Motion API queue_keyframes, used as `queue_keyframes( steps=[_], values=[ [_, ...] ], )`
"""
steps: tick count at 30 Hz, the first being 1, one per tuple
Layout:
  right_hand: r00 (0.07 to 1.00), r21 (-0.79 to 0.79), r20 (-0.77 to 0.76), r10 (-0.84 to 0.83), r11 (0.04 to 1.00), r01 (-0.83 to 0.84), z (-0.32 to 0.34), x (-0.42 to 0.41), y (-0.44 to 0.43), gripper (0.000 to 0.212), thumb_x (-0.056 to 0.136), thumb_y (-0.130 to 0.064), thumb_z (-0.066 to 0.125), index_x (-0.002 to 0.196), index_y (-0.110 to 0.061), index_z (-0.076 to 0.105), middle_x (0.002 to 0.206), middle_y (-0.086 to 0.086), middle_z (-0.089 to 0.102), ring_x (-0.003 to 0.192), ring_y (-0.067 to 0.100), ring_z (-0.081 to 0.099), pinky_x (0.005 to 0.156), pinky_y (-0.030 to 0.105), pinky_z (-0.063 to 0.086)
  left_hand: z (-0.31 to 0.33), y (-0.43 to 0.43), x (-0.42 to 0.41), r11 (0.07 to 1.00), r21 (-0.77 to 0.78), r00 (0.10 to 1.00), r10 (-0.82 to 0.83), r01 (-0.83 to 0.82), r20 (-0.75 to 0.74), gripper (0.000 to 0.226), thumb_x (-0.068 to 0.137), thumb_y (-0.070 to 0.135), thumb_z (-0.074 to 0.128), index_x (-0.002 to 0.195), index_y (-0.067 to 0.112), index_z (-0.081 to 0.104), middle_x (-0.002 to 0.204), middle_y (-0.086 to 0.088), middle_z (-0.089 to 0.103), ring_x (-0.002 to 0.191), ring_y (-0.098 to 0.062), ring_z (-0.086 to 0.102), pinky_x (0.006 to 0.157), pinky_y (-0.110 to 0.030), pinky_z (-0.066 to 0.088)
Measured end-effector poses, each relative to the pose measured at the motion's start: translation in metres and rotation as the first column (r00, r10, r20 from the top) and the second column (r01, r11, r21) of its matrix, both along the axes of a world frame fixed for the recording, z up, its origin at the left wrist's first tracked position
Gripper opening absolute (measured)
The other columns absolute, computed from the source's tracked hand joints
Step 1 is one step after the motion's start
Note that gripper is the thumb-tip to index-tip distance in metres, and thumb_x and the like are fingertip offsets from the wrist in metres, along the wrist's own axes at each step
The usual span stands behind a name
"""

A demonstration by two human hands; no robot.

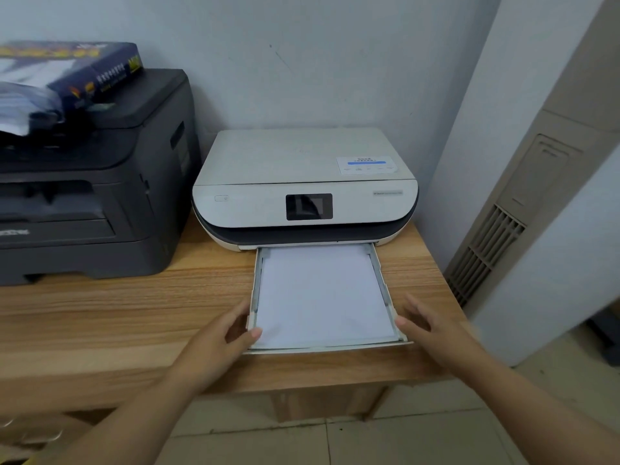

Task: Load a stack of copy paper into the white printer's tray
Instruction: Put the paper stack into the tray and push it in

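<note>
The white printer (303,182) sits on the counter (134,307), its tray (382,280) extended with the copy paper (322,293) inside. Left hand (214,344) and right hand (432,330) flank the front corners, fingers loosely spread, apparently touching. Push evenly, keeping the tray square.

Bare table (100,317) lies open left of the pulled-out tray (380,273); only a narrow strip remains on its right. The black printer (100,196) blocks the far left, the white printer (302,182) the far side.
</note>
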State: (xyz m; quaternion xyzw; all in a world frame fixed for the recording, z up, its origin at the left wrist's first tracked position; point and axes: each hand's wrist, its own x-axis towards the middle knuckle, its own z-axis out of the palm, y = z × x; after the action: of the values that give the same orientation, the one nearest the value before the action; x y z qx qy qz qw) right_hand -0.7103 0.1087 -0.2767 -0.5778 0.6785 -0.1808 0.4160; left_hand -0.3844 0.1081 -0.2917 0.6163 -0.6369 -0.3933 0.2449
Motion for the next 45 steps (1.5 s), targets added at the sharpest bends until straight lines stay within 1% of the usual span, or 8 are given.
queue_keyframes(
  steps=[5,10,15,23,30,35,39,45],
  values=[
    [0.965,0.034,-0.21,0.155,0.988,-0.151,-0.006,-0.014,0.005,0.136,0.033,-0.09,0.053,0.147,-0.039,0.001,0.153,-0.014,0.025,0.139,0.006,0.028,0.112,0.027,0.027,-0.012,0.009,0.022,0.999,0.032,0.975,-0.006,-0.002,0.224,0.11,0.064,0.054,0.074,0.148,0.031,0.006,0.148,0.014,0.03,0.139,-0.012,0.024,0.114,-0.034,0.027],
    [0.957,-0.093,-0.267,0.112,0.986,-0.141,-0.014,-0.013,0.005,0.112,0.065,-0.055,0.074,0.148,-0.037,0.001,0.154,-0.015,0.021,0.14,0.007,0.026,0.111,0.027,0.026,-0.015,0.008,0.027,0.994,-0.106,0.934,0.011,0.029,0.358,0.116,0.062,0.065,0.067,0.147,0.027,-0.002,0.157,0.007,0.009,0.142,-0.005,0.005,0.118,-0.032,-0.002],
    [0.955,-0.258,-0.28,0.102,0.95,-0.177,-0.01,-0.004,0.0,0.08,0.08,-0.047,0.064,0.145,-0.041,0.017,0.148,-0.015,0.034,0.134,0.005,0.032,0.098,0.018,0.027,-0.013,0.004,0.023,0.972,-0.199,0.905,-0.027,0.122,0.424,0.107,0.045,0.098,0.013,0.137,0.044,0.0,0.148,0.021,0.003,0.138,0.003,-0.004,0.115,-0.029,-0.009],
    [0.809,-0.127,-0.507,0.297,0.903,-0.411,0.001,0.005,-0.033,0.101,0.071,-0.051,0.072,0.148,-0.032,0.011,0.156,-0.012,0.021,0.142,0.009,0.022,0.113,0.026,0.021,0.005,-0.022,-0.003,0.96,-0.176,0.795,-0.069,0.216,0.603,0.107,0.072,0.06,0.062,0.146,0.034,-0.011,0.147,0.02,-0.018,0.139,-0.002,-0.017,0.113,-0.031,-0.014],
    [0.816,-0.038,-0.513,0.265,0.943,-0.33,-0.006,0.004,-0.03,0.092,0.076,-0.051,0.068,0.147,-0.038,0.01,0.145,-0.007,0.042,0.126,0.016,0.045,0.096,0.026,0.038,0.002,-0.02,-0.006,0.992,-0.011,0.843,-0.102,0.127,0.528,0.108,0.073,0.055,0.066,0.145,0.036,-0.012,0.145,0.006,0.044,0.118,-0.015,0.053,0.087,-0.024,0.046],
    [0.779,-0.053,-0.574,0.252,0.938,-0.342,-0.011,0.001,-0.03,0.079,0.079,-0.056,0.06,0.143,-0.035,0.019,0.126,-0.004,0.055,0.112,0.016,0.052,0.09,0.026,0.041,-0.001,-0.018,-0.006,0.994,0.011,0.803,-0.097,0.112,0.589,0.1,0.077,0.06,0.057,0.146,0.032,-0.01,0.126,0.003,0.059,0.096,-0.014,0.059,0.078,-0.026,0.05],
    [0.758,-0.024,-0.59,0.278,0.933,-0.36,-0.012,0.003,-0.03,0.08,0.085,-0.055,0.053,0.148,-0.031,0.01,0.134,0.001,0.053,0.12,0.019,0.05,0.096,0.028,0.039,0.004,-0.018,-0.009,0.989,0.03,0.757,-0.13,0.144,0.64,0.094,0.082,0.058,0.052,0.148,0.026,-0.007,0.077,0.007,0.05,0.069,-0.011,0.047,0.055,-0.022,0.036],
    [0.79,-0.024,-0.551,0.27,0.941,-0.338,-0.013,0.003,-0.029,0.082,0.085,-0.053,0.054,0.148,-0.033,0.005,0.138,0.0,0.051,0.123,0.019,0.049,0.098,0.029,0.039,-0.001,-0.02,-0.008,0.987,0.014,0.764,-0.131,0.158,0.632,0.09,0.083,0.057,0.051,0.148,0.028,-0.004,0.076,0.008,0.051,0.069,-0.009,0.05,0.054,-0.02,0.037]
  ],
)
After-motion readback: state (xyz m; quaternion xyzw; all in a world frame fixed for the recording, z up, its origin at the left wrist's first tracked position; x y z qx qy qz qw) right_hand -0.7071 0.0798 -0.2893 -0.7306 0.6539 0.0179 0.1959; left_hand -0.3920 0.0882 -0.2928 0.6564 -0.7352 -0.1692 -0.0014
